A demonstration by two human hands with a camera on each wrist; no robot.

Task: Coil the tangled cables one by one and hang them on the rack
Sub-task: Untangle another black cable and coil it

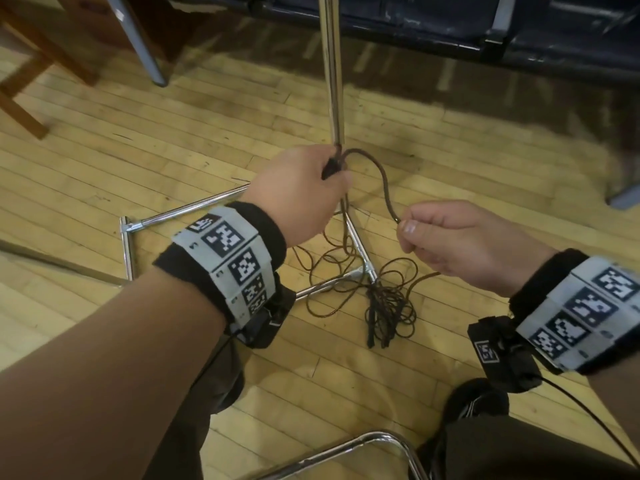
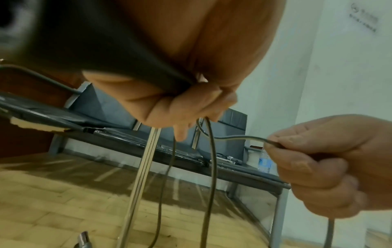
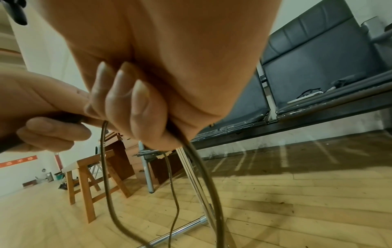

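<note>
A thin dark brown cable point(image 1: 385, 181) arcs between my two hands above the floor. My left hand point(image 1: 308, 188) grips the cable's dark plug end right beside the chrome upright pole of the rack point(image 1: 333, 74). My right hand point(image 1: 460, 237) pinches the cable point(image 2: 239, 138) between thumb and forefinger a short way along. The remaining cable lies in a loose tangle point(image 1: 384, 299) on the wood floor over the rack's chrome base bars point(image 1: 194, 207). In the right wrist view two strands point(image 3: 203, 169) hang down from my curled fingers point(image 3: 127, 100).
A dark bench point(image 1: 450, 26) runs along the back, with a grey metal leg point(image 1: 142, 46) and a wooden stool point(image 1: 27, 74) at the left. A chrome chair frame point(image 1: 346, 452) and my shoe point(image 1: 481, 400) are close below.
</note>
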